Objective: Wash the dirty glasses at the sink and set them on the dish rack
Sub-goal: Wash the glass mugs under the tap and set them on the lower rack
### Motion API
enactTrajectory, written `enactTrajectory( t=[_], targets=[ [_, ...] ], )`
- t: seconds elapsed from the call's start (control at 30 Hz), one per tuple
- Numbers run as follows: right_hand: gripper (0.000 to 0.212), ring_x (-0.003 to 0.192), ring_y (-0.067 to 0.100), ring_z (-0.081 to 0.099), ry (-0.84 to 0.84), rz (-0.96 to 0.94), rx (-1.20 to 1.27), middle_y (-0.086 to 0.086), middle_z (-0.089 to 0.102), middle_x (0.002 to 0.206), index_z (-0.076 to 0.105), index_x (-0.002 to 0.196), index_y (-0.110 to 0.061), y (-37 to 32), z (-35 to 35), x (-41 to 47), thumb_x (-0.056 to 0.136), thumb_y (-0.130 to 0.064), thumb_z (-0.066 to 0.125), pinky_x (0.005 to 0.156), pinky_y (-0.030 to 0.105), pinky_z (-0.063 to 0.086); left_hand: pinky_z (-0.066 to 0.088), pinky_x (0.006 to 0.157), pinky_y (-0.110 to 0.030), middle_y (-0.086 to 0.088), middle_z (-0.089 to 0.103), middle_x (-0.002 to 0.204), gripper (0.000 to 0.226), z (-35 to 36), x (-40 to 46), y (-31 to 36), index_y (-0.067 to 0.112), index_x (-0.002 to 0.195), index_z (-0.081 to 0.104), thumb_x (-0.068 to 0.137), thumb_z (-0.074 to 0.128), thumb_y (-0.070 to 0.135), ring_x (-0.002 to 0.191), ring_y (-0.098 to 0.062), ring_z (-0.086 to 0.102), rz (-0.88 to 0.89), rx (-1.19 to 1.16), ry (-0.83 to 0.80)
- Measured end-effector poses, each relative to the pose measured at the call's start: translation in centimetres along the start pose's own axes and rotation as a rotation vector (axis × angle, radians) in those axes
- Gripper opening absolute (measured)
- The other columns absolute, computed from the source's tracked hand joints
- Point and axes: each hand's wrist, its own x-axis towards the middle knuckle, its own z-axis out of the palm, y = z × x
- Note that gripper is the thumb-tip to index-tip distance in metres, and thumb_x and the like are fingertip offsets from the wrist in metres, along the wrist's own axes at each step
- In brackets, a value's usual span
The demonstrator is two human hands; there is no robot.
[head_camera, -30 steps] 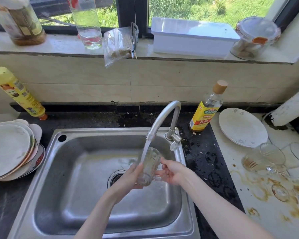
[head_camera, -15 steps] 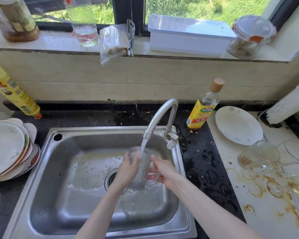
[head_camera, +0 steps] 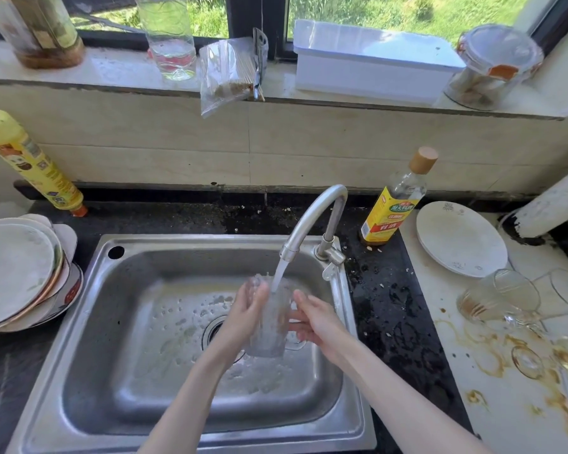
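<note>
A clear glass mug (head_camera: 269, 326) stands upright under the running tap (head_camera: 312, 221) over the steel sink (head_camera: 118, 322), and water pours into its mouth. My left hand (head_camera: 246, 312) grips its left side. My right hand (head_camera: 315, 322) holds the right side at the handle, its fingers curled round it. Several dirty glasses (head_camera: 499, 299) lie tipped over on the stained white counter at the right, one with brown liquid inside.
A stack of plates (head_camera: 17, 273) sits left of the sink beside a yellow spray can (head_camera: 30, 162). A yellow-labelled bottle (head_camera: 394, 201) and a white plate (head_camera: 459, 237) stand right of the tap. Bottles, a bag, a white box (head_camera: 371, 57) and a jar line the windowsill.
The mug went from tilted under the stream to upright, and it has filled with water. Both hands stayed on it and shifted slightly up toward the spout.
</note>
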Motion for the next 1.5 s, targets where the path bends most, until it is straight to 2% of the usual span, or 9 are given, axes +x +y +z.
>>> enactTrajectory(
  t=[0.1,0.23,0.37,0.53,0.87,1.07,1.27,1.37,1.5],
  targets=[
    [0.018,0.076,0.016,0.065,-0.050,-0.035,-0.014,0.004,0.069,0.097,0.059,0.101,-0.012,0.3,-0.8,-0.2,0.098,-0.024,0.046,0.062,0.021,0.052,0.043,0.087,-0.017,0.010,0.045,0.138,0.061,-1.1,-0.5,-0.1,0.027,0.139,0.033,0.084,0.049,0.050,0.119,-0.004,0.050,0.085,0.011,-0.114],
    [0.016,0.107,0.016,0.060,-0.101,-0.047,-0.131,0.002,0.065,0.114,0.062,0.099,-0.018,0.6,-2.0,-0.2,0.097,-0.025,0.047,0.094,0.032,0.045,0.037,0.103,-0.022,0.023,0.041,0.136,0.075,-2.8,-0.4,-0.3,0.034,0.141,0.028,0.079,0.067,0.020,0.124,0.006,0.042,0.115,-0.001,-0.254],
    [0.013,0.108,0.010,0.054,-0.107,-0.108,-0.276,-0.005,0.059,0.115,0.057,0.105,-0.024,0.3,-2.6,-0.2,0.098,-0.024,0.047,0.089,0.020,0.041,0.034,0.104,-0.016,0.027,0.038,0.136,0.080,-3.0,-0.3,-0.7,0.039,0.137,0.030,0.079,0.067,-0.001,0.126,0.009,0.038,0.145,0.020,-0.269],
    [0.014,0.117,0.015,0.052,-0.098,-0.133,-0.375,-0.002,0.057,0.119,0.056,0.109,-0.024,0.6,-2.9,0.4,0.096,-0.024,0.050,0.105,0.032,0.039,0.036,0.098,-0.008,0.022,0.040,0.136,0.080,-2.7,-0.3,-0.7,0.035,0.133,0.033,0.076,0.066,-0.010,0.123,0.015,0.038,0.220,0.076,-0.219],
    [0.015,0.092,-0.002,0.055,-0.116,-0.154,-0.290,-0.004,0.058,0.106,0.058,0.108,-0.013,0.3,-2.3,0.2,0.096,-0.012,0.050,0.072,0.001,0.041,0.038,0.102,-0.017,0.012,0.044,0.138,0.084,-3.2,-0.4,-1.2,0.036,0.128,0.039,0.070,0.068,-0.016,0.123,0.008,0.042,0.255,0.074,-0.151],
    [0.014,0.094,0.000,0.056,-0.107,-0.145,-0.311,-0.005,0.060,0.109,0.059,0.106,-0.020,0.0,-2.0,0.0,0.096,-0.017,0.050,0.083,0.009,0.040,0.030,0.110,-0.029,0.036,0.049,0.126,0.082,-3.2,-0.6,-1.7,0.045,0.125,0.039,0.061,0.079,0.013,0.131,-0.002,0.038,0.254,0.120,-0.142],
    [0.021,0.071,0.011,0.053,-0.054,-0.156,-0.316,-0.004,0.058,0.076,0.059,0.083,-0.018,-0.2,-1.6,-0.1,0.099,-0.020,0.045,0.081,0.027,0.043,0.040,0.102,-0.024,0.008,0.044,0.140,0.072,-2.9,-0.8,-1.1,0.029,0.138,0.035,0.078,0.069,0.011,0.124,-0.005,0.047,0.187,0.061,-0.082],
    [0.021,0.048,0.010,0.044,-0.062,-0.017,-0.028,-0.004,0.064,0.071,0.060,0.089,-0.014,-0.5,-0.7,-0.2,0.099,-0.025,0.045,0.055,0.022,0.046,0.035,0.101,-0.018,0.014,0.036,0.141,0.062,-1.9,-1.3,-0.2,0.020,0.144,0.028,0.089,0.055,0.028,0.130,-0.006,0.040,0.161,0.051,-0.026],
    [0.036,0.034,0.006,0.028,0.108,0.228,0.288,-0.002,0.042,0.053,0.042,0.068,-0.014,-0.8,1.1,0.4,0.098,-0.034,0.045,0.034,0.017,0.030,0.014,0.102,-0.017,0.019,0.013,0.149,0.061,-0.3,-1.3,0.4,0.023,0.148,0.012,0.095,0.035,0.043,0.135,0.002,0.016,0.065,0.038,-0.007]
  ],
)
